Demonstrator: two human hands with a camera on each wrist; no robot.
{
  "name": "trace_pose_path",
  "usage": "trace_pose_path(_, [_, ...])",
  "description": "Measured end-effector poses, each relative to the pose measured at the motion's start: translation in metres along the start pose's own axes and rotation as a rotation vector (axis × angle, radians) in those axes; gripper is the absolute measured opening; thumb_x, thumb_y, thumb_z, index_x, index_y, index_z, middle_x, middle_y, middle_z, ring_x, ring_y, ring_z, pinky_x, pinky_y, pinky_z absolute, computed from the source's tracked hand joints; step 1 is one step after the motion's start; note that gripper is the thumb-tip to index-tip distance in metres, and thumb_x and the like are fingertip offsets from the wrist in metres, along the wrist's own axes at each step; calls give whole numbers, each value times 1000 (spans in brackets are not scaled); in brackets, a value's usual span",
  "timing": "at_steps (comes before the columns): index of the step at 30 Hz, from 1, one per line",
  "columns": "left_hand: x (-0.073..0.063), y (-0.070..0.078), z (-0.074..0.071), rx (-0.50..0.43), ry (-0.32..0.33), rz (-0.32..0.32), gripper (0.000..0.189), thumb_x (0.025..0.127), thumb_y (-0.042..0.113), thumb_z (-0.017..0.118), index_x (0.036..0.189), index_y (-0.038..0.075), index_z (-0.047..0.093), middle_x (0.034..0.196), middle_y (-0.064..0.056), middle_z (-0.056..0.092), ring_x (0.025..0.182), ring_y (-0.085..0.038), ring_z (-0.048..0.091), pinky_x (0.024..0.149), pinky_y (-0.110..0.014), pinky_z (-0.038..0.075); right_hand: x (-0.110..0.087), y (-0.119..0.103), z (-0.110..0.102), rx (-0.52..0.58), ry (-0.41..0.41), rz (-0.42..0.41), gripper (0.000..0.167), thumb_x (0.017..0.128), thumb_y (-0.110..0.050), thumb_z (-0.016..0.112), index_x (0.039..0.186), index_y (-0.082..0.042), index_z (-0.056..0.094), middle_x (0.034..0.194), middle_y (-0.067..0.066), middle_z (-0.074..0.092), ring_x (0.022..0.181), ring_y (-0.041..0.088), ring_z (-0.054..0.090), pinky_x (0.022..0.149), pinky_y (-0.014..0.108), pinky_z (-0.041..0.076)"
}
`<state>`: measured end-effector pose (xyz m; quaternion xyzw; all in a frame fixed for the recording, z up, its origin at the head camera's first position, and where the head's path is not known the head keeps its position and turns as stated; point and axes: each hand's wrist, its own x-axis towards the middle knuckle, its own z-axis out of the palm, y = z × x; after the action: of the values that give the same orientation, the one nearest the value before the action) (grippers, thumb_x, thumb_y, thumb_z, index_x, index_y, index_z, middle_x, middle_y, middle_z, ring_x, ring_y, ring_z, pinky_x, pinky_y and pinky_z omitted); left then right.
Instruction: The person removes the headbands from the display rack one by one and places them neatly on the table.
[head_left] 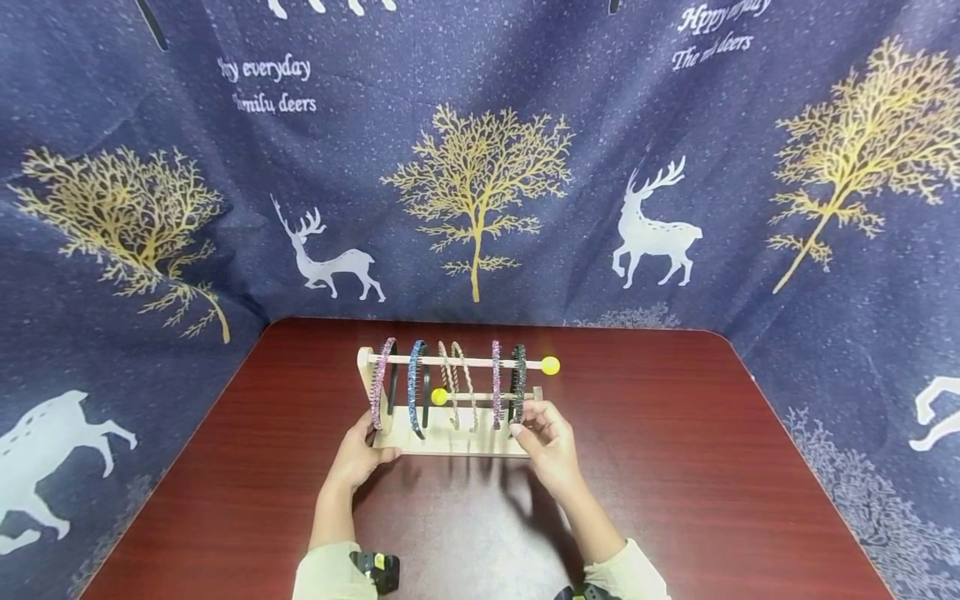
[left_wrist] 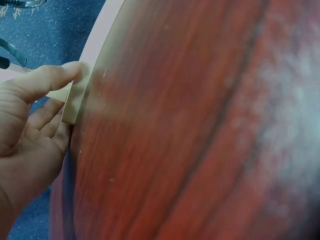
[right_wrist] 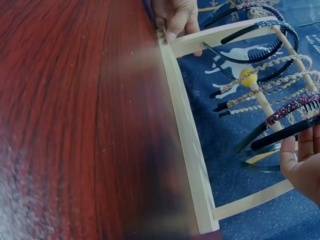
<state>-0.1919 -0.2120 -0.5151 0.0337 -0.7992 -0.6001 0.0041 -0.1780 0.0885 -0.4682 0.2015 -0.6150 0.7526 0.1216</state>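
A pale wooden headband stand (head_left: 457, 446) has an upper rod and a shorter lower rod, each tipped with a yellow ball. My left hand (head_left: 356, 454) grips the left end of its base; in the left wrist view the thumb (left_wrist: 72, 71) lies on the wood with fingers behind. Near the stand's right end, my right hand (head_left: 553, 450) pinches the lower part of a dark glittery headband (head_left: 519, 375). Left of that hang a purple-pink headband (head_left: 496, 383), gold braided headbands (head_left: 467, 375), a blue glitter headband (head_left: 413, 387) and a pink one (head_left: 380, 383).
The stand rests on a reddish-brown wooden table (head_left: 675, 467). Behind and beside the table hangs a dark blue cloth (head_left: 510, 75) printed with deer and yellow trees. A small yellow ball (head_left: 551, 366) caps the upper rod's right end.
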Motion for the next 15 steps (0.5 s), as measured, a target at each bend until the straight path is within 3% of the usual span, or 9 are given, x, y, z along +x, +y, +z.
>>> trace_pose_path(8, [0,-1,-1,15,-2,-8,83,66,-15,71,139,-8,31,134,-34,38,123,-43,37,99,-45,37,2,-4,1,-19,19,7,24,78,12,62,100,13,53,83,10,59,76,15,56,68,22,49])
trace_pose_path(15, [0,-2,-1,24,-11,5,83,66,-15,71,139,-9,31,134,-34,37,123,-43,37,99,-45,37,12,-19,0,-27,25,-66,23,78,14,60,99,13,52,83,7,60,75,14,56,63,20,47])
